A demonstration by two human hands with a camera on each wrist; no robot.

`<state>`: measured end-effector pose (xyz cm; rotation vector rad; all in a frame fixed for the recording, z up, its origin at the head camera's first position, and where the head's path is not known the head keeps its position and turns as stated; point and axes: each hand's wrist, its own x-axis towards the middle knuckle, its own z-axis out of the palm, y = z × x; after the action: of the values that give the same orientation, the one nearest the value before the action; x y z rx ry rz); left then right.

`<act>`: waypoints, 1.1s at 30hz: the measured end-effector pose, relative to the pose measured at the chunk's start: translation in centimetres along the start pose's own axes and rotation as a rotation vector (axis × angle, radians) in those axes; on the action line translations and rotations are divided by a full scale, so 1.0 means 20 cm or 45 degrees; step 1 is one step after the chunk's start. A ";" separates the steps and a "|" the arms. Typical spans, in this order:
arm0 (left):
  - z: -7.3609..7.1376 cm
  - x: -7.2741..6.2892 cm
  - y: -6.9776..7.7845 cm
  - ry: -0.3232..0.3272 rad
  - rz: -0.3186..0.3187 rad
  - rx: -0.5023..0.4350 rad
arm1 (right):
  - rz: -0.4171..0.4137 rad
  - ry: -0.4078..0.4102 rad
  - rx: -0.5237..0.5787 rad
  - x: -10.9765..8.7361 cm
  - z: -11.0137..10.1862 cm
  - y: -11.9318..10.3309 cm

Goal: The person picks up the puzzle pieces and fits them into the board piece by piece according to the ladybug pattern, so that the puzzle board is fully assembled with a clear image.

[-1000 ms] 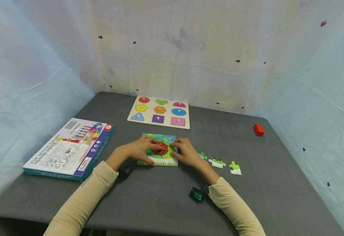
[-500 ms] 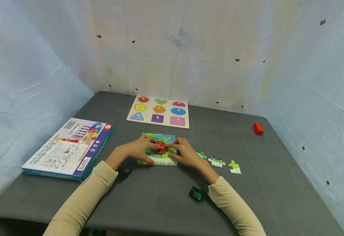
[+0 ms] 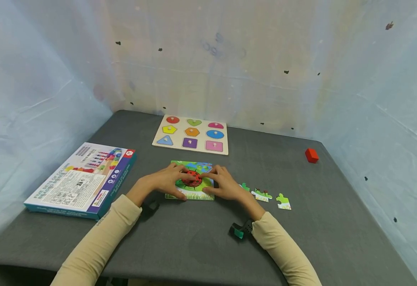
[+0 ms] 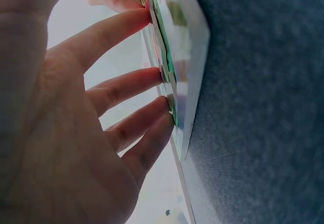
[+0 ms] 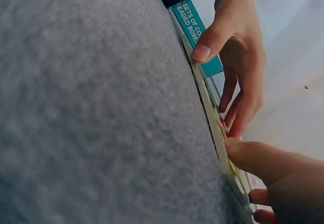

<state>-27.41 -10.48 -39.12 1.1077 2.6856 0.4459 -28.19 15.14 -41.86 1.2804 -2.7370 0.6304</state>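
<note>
A jigsaw puzzle with a red ladybug on green grass lies flat at the middle of the table. My left hand spans its left part, thumb at the near edge and fingers reaching over the picture. In the left wrist view, the extended fingertips press along the puzzle's face. On the right side rests my right hand, its index fingertip beside the ladybug and its thumb lower down. The right wrist view shows that thumb against the puzzle. Close to the right hand lie loose jigsaw pieces.
A flat toy box lies at the left. Behind the puzzle is a wooden shape board with knobbed coloured pieces. A red block sits at the far right. Sheeting hangs behind the grey table.
My right fingertips have shifted left and slightly down across the puzzle, the index finger now closer to the ladybug. My left hand stays in place.
</note>
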 end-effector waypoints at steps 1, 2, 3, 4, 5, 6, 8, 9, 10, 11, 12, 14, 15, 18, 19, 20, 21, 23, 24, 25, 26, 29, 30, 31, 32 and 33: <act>0.00 0.00 0.00 -0.001 0.000 0.000 | 0.008 -0.006 0.000 0.00 0.00 0.00; 0.00 0.00 0.00 0.000 0.001 0.000 | 0.014 -0.013 -0.003 0.00 0.00 0.01; 0.00 0.00 0.00 0.001 0.001 -0.001 | 0.020 -0.022 -0.009 0.00 0.00 0.01; 0.00 0.00 0.00 0.002 0.002 -0.001 | 0.024 -0.031 -0.017 0.00 0.00 0.01; 0.00 0.00 0.00 0.004 0.003 -0.002 | 0.028 -0.044 -0.032 0.00 0.00 0.01; 0.00 0.00 -0.01 0.006 0.005 0.000 | 0.029 -0.058 -0.047 0.00 0.00 0.01; 0.00 0.00 -0.01 0.008 0.007 -0.004 | 0.034 -0.085 -0.069 -0.01 0.00 0.01; 0.00 0.00 -0.01 0.007 0.007 -0.006 | 0.036 -0.096 -0.081 -0.01 -0.01 0.01; 0.00 0.00 -0.01 0.005 0.007 -0.013 | 0.037 -0.105 -0.098 -0.01 -0.01 0.01; 0.00 0.00 -0.02 0.004 0.009 -0.016 | 0.035 -0.110 -0.112 -0.01 -0.01 0.01; 0.00 -0.01 -0.02 0.002 0.010 -0.020 | 0.032 -0.108 -0.123 -0.01 -0.01 0.01; 0.00 -0.01 -0.02 -0.004 0.015 -0.024 | 0.019 -0.094 -0.149 -0.02 -0.01 0.01; 0.00 -0.01 -0.03 -0.005 0.019 -0.022 | 0.009 -0.084 -0.165 -0.02 0.00 0.02; 0.00 -0.01 -0.04 0.000 0.024 -0.043 | -0.036 -0.039 -0.202 -0.02 0.00 0.02; 0.00 -0.01 -0.04 0.003 0.025 -0.056 | -0.049 -0.026 -0.212 -0.02 0.00 0.02; 0.00 -0.01 -0.04 0.007 0.023 -0.075 | -0.059 -0.016 -0.221 -0.02 0.00 0.02; 0.00 -0.01 -0.04 0.010 0.014 -0.095 | -0.067 -0.010 -0.231 -0.02 0.00 0.02; 0.00 -0.02 -0.04 0.017 -0.004 -0.133 | -0.075 -0.005 -0.242 -0.02 -0.01 0.02; 0.00 -0.02 -0.03 0.020 -0.012 -0.143 | -0.075 -0.007 -0.246 -0.02 -0.01 0.02; 0.00 -0.02 -0.03 0.024 -0.019 -0.143 | -0.070 -0.011 -0.246 -0.02 -0.01 0.02; 0.00 -0.02 -0.03 0.028 -0.028 -0.137 | -0.064 -0.016 -0.243 -0.02 -0.01 0.01; -0.01 -0.02 -0.03 0.019 -0.057 -0.080 | -0.041 -0.034 -0.215 -0.02 -0.02 0.01; -0.01 -0.03 -0.03 0.011 -0.062 -0.053 | -0.032 -0.041 -0.200 -0.02 -0.02 0.01; -0.02 -0.03 -0.03 0.000 -0.068 -0.028 | -0.024 -0.049 -0.183 -0.02 -0.02 0.00; -0.02 -0.04 -0.03 -0.011 -0.072 -0.009 | -0.016 -0.059 -0.170 -0.02 -0.02 0.00; -0.03 -0.04 -0.03 -0.022 -0.074 0.008 | -0.011 -0.069 -0.158 -0.02 -0.02 0.00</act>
<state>-27.38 -11.54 -38.72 1.0270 2.6978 0.4166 -27.98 15.61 -41.69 1.2991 -2.7617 0.4235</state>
